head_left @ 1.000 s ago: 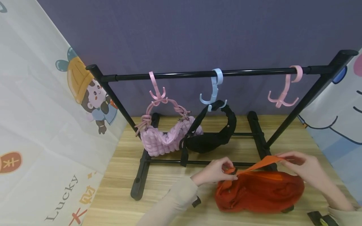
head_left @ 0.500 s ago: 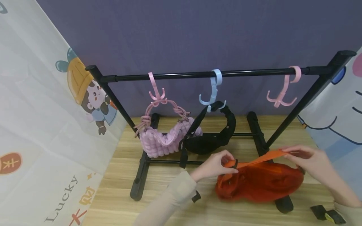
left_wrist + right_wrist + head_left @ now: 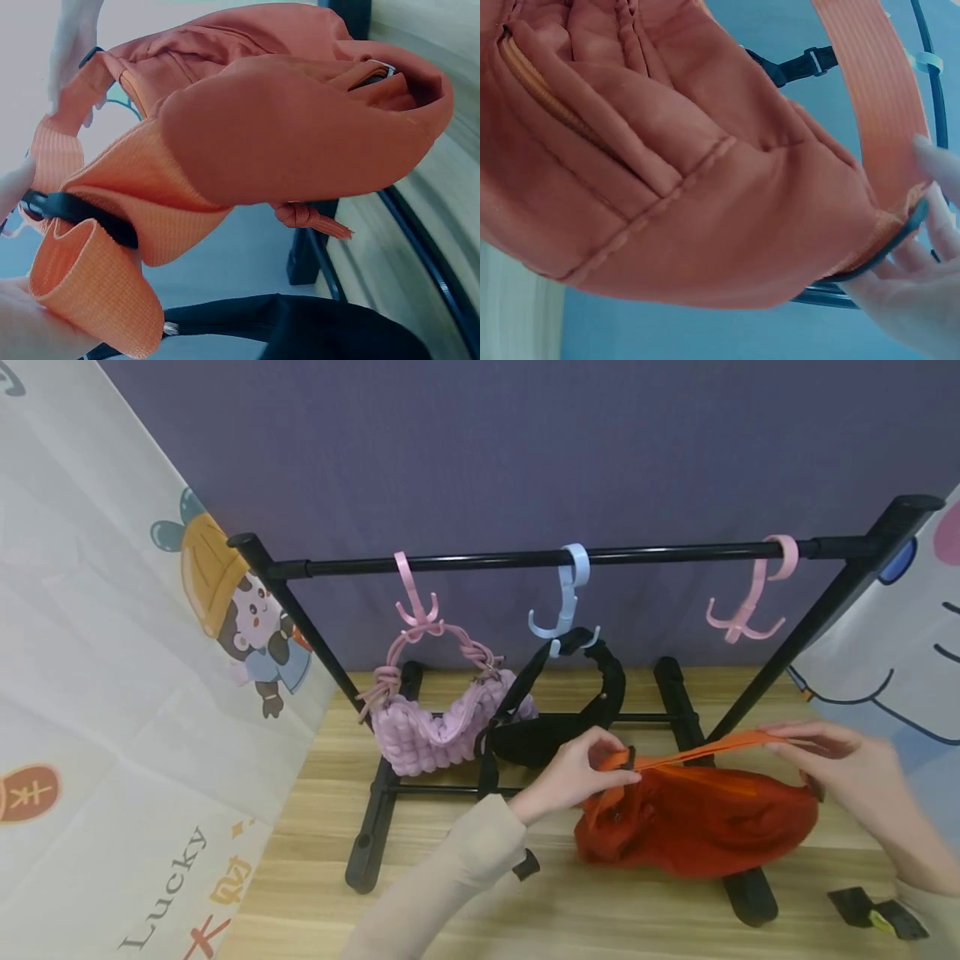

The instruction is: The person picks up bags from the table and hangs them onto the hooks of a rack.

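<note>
An orange-red fabric bag [image 3: 697,827] hangs by its flat orange strap [image 3: 708,748] between my two hands. My left hand [image 3: 568,774] pinches the strap's left end beside a black buckle; the left wrist view shows this buckle [image 3: 90,215] and a folded loop of webbing. My right hand [image 3: 851,770] pinches the strap near the bag's right end. In the right wrist view the right hand's fingers [image 3: 911,281] lie at the webbing, by a dark curved edge. Near my left hand, a black bag [image 3: 543,739] hangs from a light blue hook [image 3: 566,602].
A black rack [image 3: 480,560] stands on the wooden table [image 3: 300,860]. A lilac quilted bag [image 3: 420,739] hangs from a pink hook [image 3: 415,597] at left. Another pink hook [image 3: 750,602] hangs bare at right. Black straps [image 3: 877,912] lie at the front right.
Both hands have moved up and away from me with the orange bag. The bag has lifted, uncovering the rack's right front foot, and its strap is stretched straighter.
</note>
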